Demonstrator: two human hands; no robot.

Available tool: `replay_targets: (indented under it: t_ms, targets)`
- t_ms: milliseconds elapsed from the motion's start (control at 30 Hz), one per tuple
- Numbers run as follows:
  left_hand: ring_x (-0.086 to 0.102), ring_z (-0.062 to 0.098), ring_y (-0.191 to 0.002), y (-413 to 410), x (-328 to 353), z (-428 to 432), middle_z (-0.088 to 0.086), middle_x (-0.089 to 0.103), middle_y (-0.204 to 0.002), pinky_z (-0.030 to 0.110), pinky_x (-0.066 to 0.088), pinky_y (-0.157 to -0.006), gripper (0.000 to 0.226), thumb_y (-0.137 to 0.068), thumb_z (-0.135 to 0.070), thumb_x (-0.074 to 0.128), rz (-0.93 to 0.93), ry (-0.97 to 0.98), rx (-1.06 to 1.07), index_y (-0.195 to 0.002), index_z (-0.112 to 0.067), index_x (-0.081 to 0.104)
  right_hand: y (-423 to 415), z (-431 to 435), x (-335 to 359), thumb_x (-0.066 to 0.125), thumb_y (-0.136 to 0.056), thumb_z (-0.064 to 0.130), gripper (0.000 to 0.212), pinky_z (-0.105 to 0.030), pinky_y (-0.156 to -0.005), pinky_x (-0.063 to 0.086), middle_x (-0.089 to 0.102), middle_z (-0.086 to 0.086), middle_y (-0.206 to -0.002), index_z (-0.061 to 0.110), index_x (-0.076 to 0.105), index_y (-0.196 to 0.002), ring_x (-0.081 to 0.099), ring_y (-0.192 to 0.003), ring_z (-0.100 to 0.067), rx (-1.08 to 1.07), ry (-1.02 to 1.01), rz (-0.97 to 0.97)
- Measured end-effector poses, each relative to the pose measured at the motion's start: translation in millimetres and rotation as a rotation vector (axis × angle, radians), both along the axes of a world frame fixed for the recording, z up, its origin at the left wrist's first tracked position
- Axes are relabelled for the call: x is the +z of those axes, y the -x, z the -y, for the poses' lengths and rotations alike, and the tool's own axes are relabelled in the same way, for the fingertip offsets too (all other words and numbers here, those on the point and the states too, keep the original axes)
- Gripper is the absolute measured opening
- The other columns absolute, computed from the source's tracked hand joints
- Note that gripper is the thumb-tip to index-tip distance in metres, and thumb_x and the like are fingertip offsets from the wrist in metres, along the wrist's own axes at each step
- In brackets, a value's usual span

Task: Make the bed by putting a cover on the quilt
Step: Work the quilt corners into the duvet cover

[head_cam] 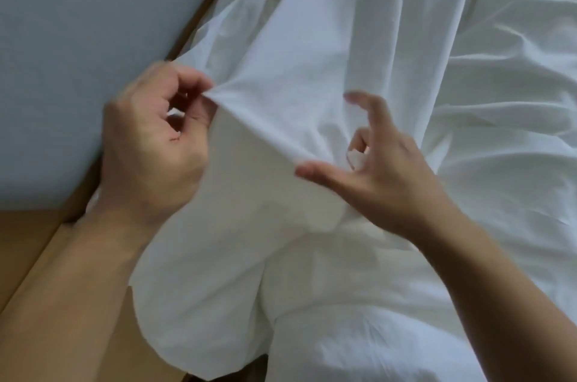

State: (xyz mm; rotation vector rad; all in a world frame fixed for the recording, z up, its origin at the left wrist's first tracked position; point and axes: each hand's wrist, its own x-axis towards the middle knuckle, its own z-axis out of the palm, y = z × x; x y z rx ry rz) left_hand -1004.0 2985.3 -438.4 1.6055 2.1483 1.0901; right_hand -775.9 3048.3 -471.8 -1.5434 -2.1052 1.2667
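Observation:
A white quilt cover (pixel 274 119) lies crumpled across the bed, its near corner lifted toward me. My left hand (pixel 153 144) pinches that corner between thumb and fingers at the bed's left edge. My right hand (pixel 374 160) sits just right of the lifted fold. Its thumb presses the fabric and its curled lower fingers hold a small bunch of white cloth, while the index finger sticks up free. More white bedding (pixel 505 100) spreads in folds to the right; I cannot tell the quilt from its cover there.
A pale blue-grey wall (pixel 78 38) runs along the left, met by a brown wooden bed frame edge (pixel 206 3). A tan wooden surface (pixel 28 244) shows at the lower left under my left forearm.

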Motion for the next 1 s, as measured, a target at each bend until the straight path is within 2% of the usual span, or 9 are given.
replay_targets:
  t_ms: [67, 133, 200, 400, 500, 567, 667, 767, 1000]
  targets:
    - [0.064, 0.022, -0.068, -14, 29, 2, 0.001, 0.066, -0.079, 0.034, 0.051, -0.058, 0.008, -0.098, -0.025, 0.061, 0.165, 0.056, -0.171, -0.091, -0.027, 0.062, 14, -9, -12, 0.078, -0.071, 0.064, 0.085, -0.029, -0.061, 0.040, 0.051, 0.012, -0.076, 0.047, 0.034, -0.142, 0.057, -0.076, -0.011, 0.163, 0.056, 0.153]
    - [0.064, 0.021, -0.070, -29, 41, 5, -0.003, 0.064, -0.079, 0.030, 0.051, -0.058, 0.004, -0.094, -0.023, 0.064, 0.227, 0.258, -0.478, -0.091, -0.024, 0.066, 29, -10, -22, 0.073, -0.083, 0.027, 0.021, -0.034, -0.060, 0.041, 0.048, 0.011, -0.081, 0.035, 0.062, -0.098, 0.060, -0.083, -0.029, 0.200, -0.115, 0.084]
    - [0.066, 0.020, -0.086, -31, 34, 4, -0.007, 0.064, -0.091, 0.028, 0.053, -0.064, 0.005, -0.090, -0.025, 0.066, 0.293, 0.453, -0.669, -0.094, -0.028, 0.068, 35, -7, -27, 0.064, -0.076, 0.001, 0.012, -0.043, -0.062, 0.047, 0.051, 0.000, -0.082, 0.011, 0.058, -0.075, 0.058, -0.080, -0.036, 0.076, -0.318, -0.093]
    - [0.039, 0.023, -0.130, 27, -46, -17, -0.006, 0.034, -0.147, 0.038, 0.040, -0.109, 0.090, -0.059, -0.054, 0.038, -0.045, 0.649, -0.207, -0.147, -0.036, 0.041, 12, -7, 12, 0.041, -0.064, -0.001, 0.029, -0.021, -0.052, 0.034, 0.052, 0.012, -0.059, 0.023, 0.057, -0.067, 0.047, -0.058, -0.004, -0.191, 0.055, -0.597]
    - [0.053, 0.036, -0.117, 26, -93, -20, 0.009, 0.057, -0.127, 0.036, 0.042, -0.098, 0.057, -0.078, -0.047, 0.050, -0.142, 0.672, -0.280, -0.123, -0.017, 0.066, -12, -1, 21, 0.046, -0.067, 0.004, 0.020, -0.020, -0.047, 0.036, 0.055, 0.009, -0.056, 0.019, 0.058, -0.074, 0.048, -0.050, -0.010, -0.287, 0.257, -0.648]
    - [0.060, 0.026, -0.096, 17, -103, -25, 0.008, 0.064, -0.102, 0.021, 0.038, -0.078, 0.020, -0.087, -0.016, 0.063, -0.082, 0.534, -0.232, -0.105, -0.009, 0.070, -38, -5, 15, 0.062, -0.071, 0.021, 0.040, -0.023, -0.056, 0.049, 0.070, 0.014, -0.078, 0.032, 0.063, -0.109, 0.063, -0.064, -0.005, -0.095, 0.343, -0.377]
    - [0.049, 0.009, -0.072, 7, -81, -33, -0.001, 0.060, -0.081, 0.012, 0.035, -0.061, 0.004, -0.087, -0.006, 0.067, -0.086, 0.302, -0.145, -0.087, -0.010, 0.066, -66, -23, 5, 0.076, -0.052, 0.073, 0.124, -0.018, -0.092, 0.045, 0.054, 0.033, -0.126, 0.046, 0.015, -0.156, 0.057, -0.108, 0.007, 0.199, 0.540, 0.154]
    - [0.048, 0.017, -0.064, 2, -54, -35, 0.001, 0.054, -0.072, 0.023, 0.037, -0.058, 0.019, -0.091, -0.013, 0.069, -0.119, 0.184, -0.122, -0.076, -0.008, 0.058, -62, -45, -17, 0.063, -0.040, 0.096, 0.148, -0.035, -0.103, 0.047, 0.063, 0.002, -0.129, 0.034, 0.004, -0.160, 0.061, -0.117, -0.017, -0.122, 0.466, 0.194]
    - [0.045, 0.014, -0.066, -39, 10, -29, -0.002, 0.052, -0.068, 0.012, 0.036, -0.063, 0.020, -0.093, -0.021, 0.061, -0.084, 0.076, -0.166, -0.078, -0.010, 0.057, -23, -59, -120, 0.064, -0.092, 0.033, 0.039, -0.035, -0.091, 0.046, 0.065, -0.015, -0.126, 0.012, 0.056, -0.124, 0.060, -0.118, -0.036, -0.284, 0.257, 0.363]
